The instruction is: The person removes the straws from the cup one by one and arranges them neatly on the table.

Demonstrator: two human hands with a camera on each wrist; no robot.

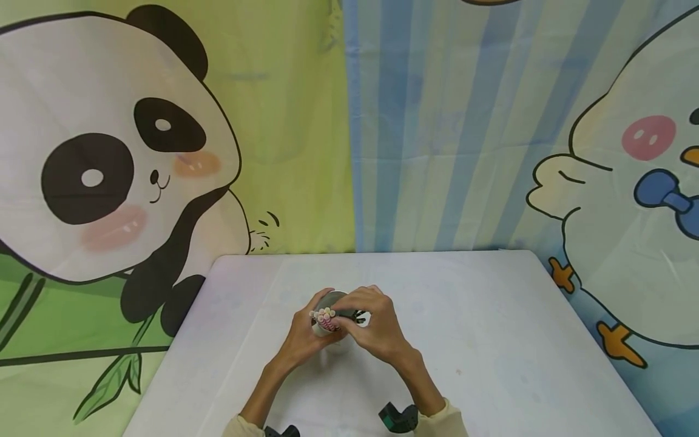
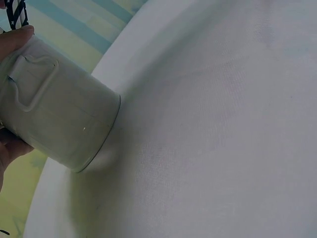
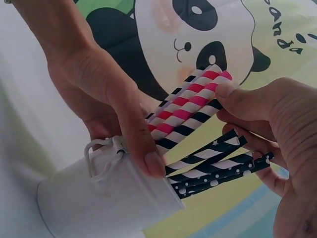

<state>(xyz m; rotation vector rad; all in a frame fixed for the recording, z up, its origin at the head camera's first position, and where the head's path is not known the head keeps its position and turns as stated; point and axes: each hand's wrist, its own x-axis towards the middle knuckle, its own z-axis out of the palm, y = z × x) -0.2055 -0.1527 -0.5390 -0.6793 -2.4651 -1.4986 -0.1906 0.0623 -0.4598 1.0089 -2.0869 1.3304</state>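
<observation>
A white canister (image 3: 109, 193) with a wire clasp is held tilted over the table, several striped paper straws (image 3: 188, 106) standing out of its mouth. Some are pink or red and white; other black-and-white straws (image 3: 213, 166), striped or dotted, lean apart from them. My left hand (image 1: 302, 337) grips the canister around its rim, thumb beside the straws. With thumb and fingers, my right hand (image 1: 382, 325) pinches at the upper ends of the straws; how many it holds, I cannot tell. In the left wrist view, the canister's side and base (image 2: 64, 109) show above the tabletop.
A white-covered table (image 1: 491, 340) lies under both hands. Behind it hang a green panda cloth (image 1: 295, 152) and a blue striped cloth (image 1: 437, 152) with a white bird. Dark devices (image 1: 398, 419) are worn at the wrists.
</observation>
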